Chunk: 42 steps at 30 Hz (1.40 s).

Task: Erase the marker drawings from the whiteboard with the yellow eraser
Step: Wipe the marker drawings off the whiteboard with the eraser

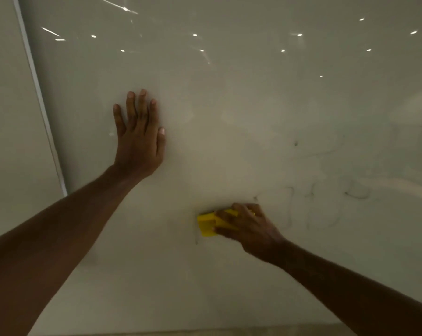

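Eraser: our right hand (247,226) clamps the yellow eraser (207,224) flat on the whiteboard (229,105).
Marks: faint marker drawings (326,204) lie just right of the eraser, nearest our right hand.
Left hand (138,137): spread, braced up-left of the eraser.

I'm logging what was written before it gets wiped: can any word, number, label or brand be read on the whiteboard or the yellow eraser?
None can be read.
whiteboard: only faint marker strokes to the right of the right hand, too pale and smeared to tell as letters or numbers.
yellow eraser: no visible label or brand.
left hand: flat on the board, covering no visible writing.
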{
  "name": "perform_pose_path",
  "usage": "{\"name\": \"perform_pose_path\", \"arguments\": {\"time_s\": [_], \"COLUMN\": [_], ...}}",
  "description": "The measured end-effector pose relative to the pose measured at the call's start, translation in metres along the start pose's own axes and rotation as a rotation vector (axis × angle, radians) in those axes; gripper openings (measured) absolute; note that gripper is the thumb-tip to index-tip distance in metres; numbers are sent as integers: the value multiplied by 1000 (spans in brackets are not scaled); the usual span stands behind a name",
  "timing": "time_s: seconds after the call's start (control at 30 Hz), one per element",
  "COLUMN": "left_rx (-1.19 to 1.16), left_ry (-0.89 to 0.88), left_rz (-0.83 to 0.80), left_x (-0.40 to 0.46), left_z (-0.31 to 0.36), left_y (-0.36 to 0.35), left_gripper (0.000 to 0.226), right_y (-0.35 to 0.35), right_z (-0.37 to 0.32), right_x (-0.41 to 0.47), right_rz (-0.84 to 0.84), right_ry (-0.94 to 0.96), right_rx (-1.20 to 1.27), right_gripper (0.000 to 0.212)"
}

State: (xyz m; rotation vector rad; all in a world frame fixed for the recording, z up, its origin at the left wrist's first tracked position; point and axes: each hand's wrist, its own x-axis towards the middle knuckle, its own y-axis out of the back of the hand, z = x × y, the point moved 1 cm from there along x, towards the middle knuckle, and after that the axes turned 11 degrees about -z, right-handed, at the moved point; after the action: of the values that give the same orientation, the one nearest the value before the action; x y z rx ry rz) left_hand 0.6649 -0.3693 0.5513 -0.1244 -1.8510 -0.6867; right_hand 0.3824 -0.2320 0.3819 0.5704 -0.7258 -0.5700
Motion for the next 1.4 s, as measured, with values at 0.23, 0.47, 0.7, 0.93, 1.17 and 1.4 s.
{"name": "perform_pose_path", "arguments": {"time_s": [0.23,0.47,0.7,0.93,1.17,1.4], "left_rx": [-8,-10,13,12,0,-38], "left_ry": [18,70,76,113,119,108], "left_rz": [-15,-99,-140,-152,-159,-93], "left_x": [-6,-35,-52,-64,-56,-32], "left_z": [25,44,45,47,57,79], "left_y": [-7,-11,-8,-9,-12,-15], "left_gripper": [61,62,63,63,66,63], "right_y": [100,-44,-21,12,-42,49], "right_z": [100,-43,-27,3,-35,87], "right_x": [37,-7,9,30,-20,-12], "right_rz": [437,93,166,289,58,422], "right_ry": [-740,-8,39,-302,144,-674], "right_rx": [129,77,103,158,125,218], "right_gripper": [57,43,46,54,46,52]}}
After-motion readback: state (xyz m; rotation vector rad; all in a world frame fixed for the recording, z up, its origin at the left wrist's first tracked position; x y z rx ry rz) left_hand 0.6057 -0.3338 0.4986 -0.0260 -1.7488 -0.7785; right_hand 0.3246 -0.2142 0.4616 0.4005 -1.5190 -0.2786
